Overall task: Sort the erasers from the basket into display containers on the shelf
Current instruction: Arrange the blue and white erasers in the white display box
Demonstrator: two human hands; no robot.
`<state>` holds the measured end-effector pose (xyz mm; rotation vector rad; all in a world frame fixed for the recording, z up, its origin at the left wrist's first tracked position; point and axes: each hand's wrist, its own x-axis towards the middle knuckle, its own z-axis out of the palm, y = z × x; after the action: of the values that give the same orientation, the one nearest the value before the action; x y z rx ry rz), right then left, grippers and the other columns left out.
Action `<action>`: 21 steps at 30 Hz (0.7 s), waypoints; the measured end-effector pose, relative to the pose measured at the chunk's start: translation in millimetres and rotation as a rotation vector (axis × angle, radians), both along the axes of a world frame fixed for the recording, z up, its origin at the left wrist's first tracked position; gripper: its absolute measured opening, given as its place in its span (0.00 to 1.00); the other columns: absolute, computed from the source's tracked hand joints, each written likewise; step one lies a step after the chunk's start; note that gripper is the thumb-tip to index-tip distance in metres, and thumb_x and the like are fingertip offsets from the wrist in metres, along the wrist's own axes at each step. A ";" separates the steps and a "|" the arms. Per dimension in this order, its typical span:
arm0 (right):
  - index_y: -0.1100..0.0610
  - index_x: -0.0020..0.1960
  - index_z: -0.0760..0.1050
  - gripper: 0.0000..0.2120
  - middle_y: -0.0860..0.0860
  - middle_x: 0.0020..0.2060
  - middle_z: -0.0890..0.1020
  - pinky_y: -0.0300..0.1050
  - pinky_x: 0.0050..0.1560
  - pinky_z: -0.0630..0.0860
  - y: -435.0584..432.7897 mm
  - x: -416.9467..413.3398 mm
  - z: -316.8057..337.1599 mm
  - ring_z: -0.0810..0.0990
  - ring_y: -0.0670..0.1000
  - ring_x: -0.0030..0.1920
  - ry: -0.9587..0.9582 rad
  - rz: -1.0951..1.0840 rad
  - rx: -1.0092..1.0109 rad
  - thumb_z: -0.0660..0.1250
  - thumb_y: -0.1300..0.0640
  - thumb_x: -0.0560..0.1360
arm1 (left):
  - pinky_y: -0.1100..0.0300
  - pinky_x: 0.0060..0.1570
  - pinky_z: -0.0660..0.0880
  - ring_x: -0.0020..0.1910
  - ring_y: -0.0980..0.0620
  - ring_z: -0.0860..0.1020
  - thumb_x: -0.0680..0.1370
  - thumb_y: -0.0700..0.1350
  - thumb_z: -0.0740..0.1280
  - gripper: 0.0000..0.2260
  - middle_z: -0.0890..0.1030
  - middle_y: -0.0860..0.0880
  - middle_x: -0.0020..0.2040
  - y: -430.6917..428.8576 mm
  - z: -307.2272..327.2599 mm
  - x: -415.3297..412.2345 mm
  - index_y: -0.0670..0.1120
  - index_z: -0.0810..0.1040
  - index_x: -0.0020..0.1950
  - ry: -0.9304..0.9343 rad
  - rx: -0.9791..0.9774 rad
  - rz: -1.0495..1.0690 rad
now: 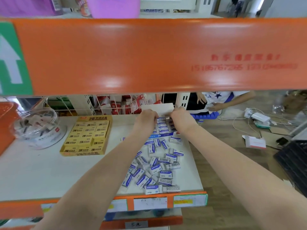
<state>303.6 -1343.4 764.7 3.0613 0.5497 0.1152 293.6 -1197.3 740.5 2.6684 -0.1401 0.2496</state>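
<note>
Several loose blue-and-white erasers (pixel 154 165) lie scattered on the white shelf (pixel 41 171) at the right. Behind them stands a blue display box (pixel 163 130) with rows of the same erasers and a raised cardboard lid (pixel 157 107). My left hand (pixel 147 117) and my right hand (pixel 180 116) are both at the back of this box, fingers curled over the erasers inside. What each hand pinches is hidden by the knuckles. A yellow box of 2B erasers (pixel 88 136) sits to the left, and a clear round tub (pixel 37 127) holds more erasers.
A broad orange shelf beam (pixel 149 55) overhangs the top of the view. An orange basket (pixel 6 123) stands at the far left. Wire racks with red packs (pixel 123 105) line the back. Another person (pixel 216 101) sits beyond the shelf; cables and boxes (pixel 255 117) litter the floor.
</note>
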 end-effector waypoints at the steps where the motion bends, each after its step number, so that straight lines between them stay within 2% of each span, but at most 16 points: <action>1: 0.61 0.59 0.74 0.14 0.56 0.57 0.75 0.43 0.59 0.68 1.0 0.7 -0.1 0.71 0.55 0.60 -0.018 0.001 -0.010 0.58 0.69 0.76 | 0.52 0.54 0.75 0.52 0.46 0.78 0.78 0.35 0.62 0.11 0.79 0.45 0.55 -0.1 -0.3 -0.4 0.41 0.81 0.56 -0.003 0.000 0.005; 4: 0.61 0.59 0.75 0.14 0.57 0.59 0.74 0.43 0.60 0.68 1.5 2.3 -1.9 0.71 0.55 0.62 -0.043 -0.027 0.014 0.58 0.70 0.76 | 0.53 0.53 0.75 0.51 0.45 0.78 0.78 0.34 0.61 0.12 0.80 0.44 0.55 -0.7 0.0 -1.8 0.40 0.81 0.57 -0.017 0.007 0.005; 11: 0.63 0.54 0.77 0.15 0.58 0.52 0.79 0.47 0.49 0.75 3.6 8.9 -3.9 0.76 0.57 0.55 -0.030 -0.148 0.146 0.59 0.73 0.72 | 0.53 0.48 0.77 0.47 0.45 0.79 0.77 0.32 0.62 0.12 0.80 0.44 0.50 0.5 -1.8 -0.9 0.40 0.83 0.52 -0.032 0.051 0.010; 15: 0.62 0.52 0.79 0.13 0.58 0.51 0.79 0.46 0.46 0.73 2.7 6.9 -2.5 0.75 0.56 0.55 0.016 -0.129 0.151 0.59 0.71 0.74 | 0.51 0.49 0.78 0.49 0.43 0.79 0.77 0.32 0.62 0.13 0.80 0.44 0.52 0.1 -4.1 -0.4 0.40 0.82 0.55 -0.028 0.101 0.006; 21: 0.61 0.56 0.76 0.11 0.57 0.56 0.75 0.45 0.55 0.67 4.0 -6.5 1.3 0.72 0.56 0.59 0.115 -0.071 0.130 0.59 0.63 0.77 | 0.53 0.54 0.75 0.58 0.42 0.77 0.77 0.29 0.59 0.19 0.77 0.42 0.61 -2.9 12.6 1.0 0.42 0.77 0.64 0.122 0.149 0.022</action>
<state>297.1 -1339.3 766.1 3.2254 0.4548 -0.0279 294.6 -1200.2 753.1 2.8252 -0.0946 0.0849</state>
